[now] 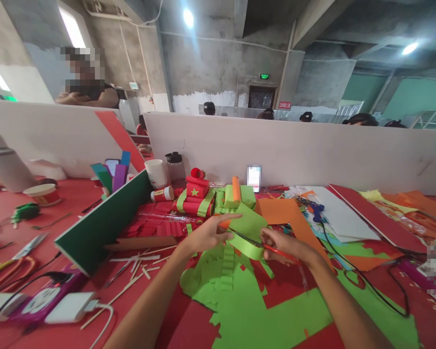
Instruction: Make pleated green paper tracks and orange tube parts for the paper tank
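Note:
My right hand (279, 245) is closed on the red handles of a pair of scissors (245, 236). The dark blades point left and up, toward my left hand (211, 233). Its thumb and fingers pinch a piece of bright green craft paper (249, 222), with a bit of orange visible by the fingertips. A curled green strip hangs just below the blades. Underneath, cut green sheets (240, 310) with ragged edges lie on the red tabletop. Behind my left hand stand a red and green paper model (196, 194) with a star and a green block with an orange roll (236, 189).
A green board (105, 223) stands at the left, near paper cups (156, 173) and a bottle (175, 166). Power strips and cables lie at front left. A blue glue gun (315, 211) with its cord rests at right. A phone (254, 178) leans against the partition.

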A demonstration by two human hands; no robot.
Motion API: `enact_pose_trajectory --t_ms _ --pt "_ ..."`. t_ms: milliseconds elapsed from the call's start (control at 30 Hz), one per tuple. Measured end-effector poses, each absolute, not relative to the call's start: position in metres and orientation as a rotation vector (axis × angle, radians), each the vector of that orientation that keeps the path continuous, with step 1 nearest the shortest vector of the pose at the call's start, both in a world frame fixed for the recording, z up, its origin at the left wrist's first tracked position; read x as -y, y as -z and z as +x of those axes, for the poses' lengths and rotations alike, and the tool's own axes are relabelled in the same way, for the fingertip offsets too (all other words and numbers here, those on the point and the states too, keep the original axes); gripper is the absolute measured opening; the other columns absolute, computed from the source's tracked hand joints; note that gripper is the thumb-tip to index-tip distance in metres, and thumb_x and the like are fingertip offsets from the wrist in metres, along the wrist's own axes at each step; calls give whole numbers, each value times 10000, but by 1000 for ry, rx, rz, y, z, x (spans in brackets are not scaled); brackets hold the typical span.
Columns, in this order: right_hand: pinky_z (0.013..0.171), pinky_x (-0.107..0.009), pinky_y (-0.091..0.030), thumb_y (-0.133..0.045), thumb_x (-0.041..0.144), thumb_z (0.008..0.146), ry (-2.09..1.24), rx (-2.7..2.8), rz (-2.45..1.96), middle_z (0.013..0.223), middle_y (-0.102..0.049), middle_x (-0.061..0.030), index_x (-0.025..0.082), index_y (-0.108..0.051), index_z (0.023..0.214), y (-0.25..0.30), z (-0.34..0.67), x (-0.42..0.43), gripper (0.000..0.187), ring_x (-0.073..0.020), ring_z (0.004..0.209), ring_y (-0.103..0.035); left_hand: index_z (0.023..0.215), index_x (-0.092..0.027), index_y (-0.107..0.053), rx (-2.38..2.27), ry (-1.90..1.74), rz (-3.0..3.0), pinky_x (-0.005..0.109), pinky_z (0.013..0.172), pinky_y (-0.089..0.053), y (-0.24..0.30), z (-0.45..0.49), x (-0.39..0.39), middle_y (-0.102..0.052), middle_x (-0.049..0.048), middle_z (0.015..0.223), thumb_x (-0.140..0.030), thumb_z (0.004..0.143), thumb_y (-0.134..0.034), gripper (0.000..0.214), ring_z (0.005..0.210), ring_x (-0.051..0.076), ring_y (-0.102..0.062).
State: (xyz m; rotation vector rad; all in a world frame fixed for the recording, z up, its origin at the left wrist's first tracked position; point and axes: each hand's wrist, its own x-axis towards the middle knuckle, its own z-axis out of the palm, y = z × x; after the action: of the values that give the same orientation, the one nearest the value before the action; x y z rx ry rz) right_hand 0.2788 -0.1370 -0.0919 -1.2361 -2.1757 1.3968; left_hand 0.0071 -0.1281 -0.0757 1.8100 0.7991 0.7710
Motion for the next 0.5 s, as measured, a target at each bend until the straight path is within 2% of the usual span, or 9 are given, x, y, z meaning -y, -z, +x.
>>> enact_pose_trajectory --t_ms 100,200,267,333,400,500 --pt "382 -194 -319 -684 448 748 -1517 2187 -1296 709 -591 31 236 -443 922 77 311 139 365 -75 423 -410 1370 -163 -451 -799 -783 1822 199 466 -364 73 4 128 -413 -64 546 -374 803 -645 636 470 75 -355" --pt "459 -206 -353 -713 465 722 -1410 2140 -1330 678 -526 38 232 -470 960 68 343 141 412 -95 508 -433 1341 -166 -487 -794 -826 1825 204 472 -360 72 3 128 -351 -76 523 -388 814 -629 588 470 71 -281" --pt "496 -217 -357 -672 490 754 -1329 2062 -1337 679 -506 37 235 -481 997 67 358 140 400 -107 540 -442 1298 -178 -534 -783 -852 1822 208 487 -383 72 3 129 -461 -41 611 -394 812 -628 539 480 61 -280" --pt "506 -227 -358 -613 514 787 -1181 1954 -1410 702 -519 33 249 -484 1059 69 366 135 401 -117 545 -459 1246 -190 -580 -759 -852 1821 204 493 -398 70 4 130 -579 22 815 -395 806 -636 489 499 51 -318" --pt "497 -236 -348 -586 530 786 -940 1878 -1550 695 -546 27 246 -502 1072 74 369 126 412 -131 527 -481 1197 -191 -616 -713 -822 1809 201 510 -413 68 4 133 -604 71 1019 -386 801 -647 442 538 53 -382" --pt "508 -250 -335 -611 513 751 -448 1842 -1820 667 -584 3 220 -561 1026 86 369 110 405 -171 544 -535 1130 -174 -654 -605 -755 1751 206 568 -435 66 3 137 -617 83 1073 -359 798 -662 380 619 80 -465"
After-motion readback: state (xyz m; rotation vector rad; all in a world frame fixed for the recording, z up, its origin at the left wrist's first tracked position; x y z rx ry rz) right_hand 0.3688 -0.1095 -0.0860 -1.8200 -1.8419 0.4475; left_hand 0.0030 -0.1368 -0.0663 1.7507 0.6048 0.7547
